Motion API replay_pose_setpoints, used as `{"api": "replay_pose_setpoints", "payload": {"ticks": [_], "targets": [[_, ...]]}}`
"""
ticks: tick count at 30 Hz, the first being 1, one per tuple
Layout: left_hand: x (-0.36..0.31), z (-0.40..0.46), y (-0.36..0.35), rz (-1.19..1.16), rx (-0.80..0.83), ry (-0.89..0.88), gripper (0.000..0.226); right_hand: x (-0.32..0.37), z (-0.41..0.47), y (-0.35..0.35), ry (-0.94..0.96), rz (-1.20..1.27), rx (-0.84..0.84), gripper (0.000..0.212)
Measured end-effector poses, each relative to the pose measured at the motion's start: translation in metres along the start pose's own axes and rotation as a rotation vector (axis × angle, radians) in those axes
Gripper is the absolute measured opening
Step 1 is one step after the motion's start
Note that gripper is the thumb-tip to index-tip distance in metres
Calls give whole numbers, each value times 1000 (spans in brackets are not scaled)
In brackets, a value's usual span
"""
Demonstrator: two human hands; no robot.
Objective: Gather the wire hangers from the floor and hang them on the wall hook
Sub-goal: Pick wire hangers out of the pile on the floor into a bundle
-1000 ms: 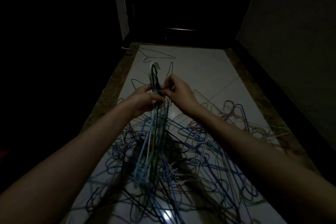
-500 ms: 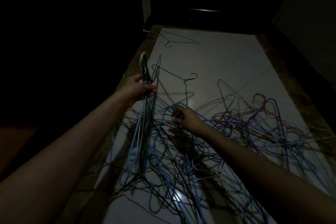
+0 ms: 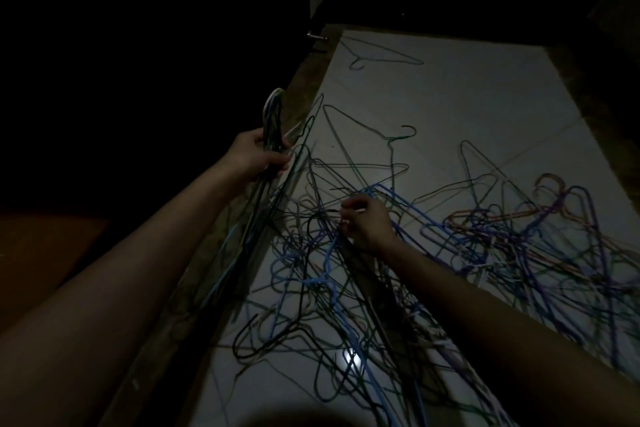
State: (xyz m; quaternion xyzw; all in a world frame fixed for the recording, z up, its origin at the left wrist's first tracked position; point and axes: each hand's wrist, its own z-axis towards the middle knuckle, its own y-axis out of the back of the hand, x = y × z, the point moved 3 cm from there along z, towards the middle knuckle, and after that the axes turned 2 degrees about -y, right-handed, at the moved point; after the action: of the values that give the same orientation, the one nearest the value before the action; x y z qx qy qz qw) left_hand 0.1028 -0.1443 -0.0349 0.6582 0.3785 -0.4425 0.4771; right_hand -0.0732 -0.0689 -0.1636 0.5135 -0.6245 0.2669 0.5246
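Tangles threaten: your right hand (image 3: pixel 367 224) pinches a wire in the floor pile (image 3: pixel 398 270) and could drag neighbours, while your left hand (image 3: pixel 258 158) grips the gathered bundle (image 3: pixel 272 121)

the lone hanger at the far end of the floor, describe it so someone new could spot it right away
Start at the pale tiled floor and look past the tangled pile of hangers towards the dark doorway. Near the floor's far left corner lies the lone hanger, flat, thin, greenish. Unlike the others, it touches no other hanger.

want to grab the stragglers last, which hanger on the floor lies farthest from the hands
The greenish hanger near the dark doorway, alone on bare tile. Every other loose hanger lies closer, in or beside the tangle.
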Motion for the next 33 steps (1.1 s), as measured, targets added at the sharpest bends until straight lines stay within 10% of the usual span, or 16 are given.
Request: {"api": "replay_pose_setpoints", "payload": {"ticks": [33], "targets": [[-38,-33,77,115,-44,-75,26,125,-40,-10,446,48,-170,22]]}}
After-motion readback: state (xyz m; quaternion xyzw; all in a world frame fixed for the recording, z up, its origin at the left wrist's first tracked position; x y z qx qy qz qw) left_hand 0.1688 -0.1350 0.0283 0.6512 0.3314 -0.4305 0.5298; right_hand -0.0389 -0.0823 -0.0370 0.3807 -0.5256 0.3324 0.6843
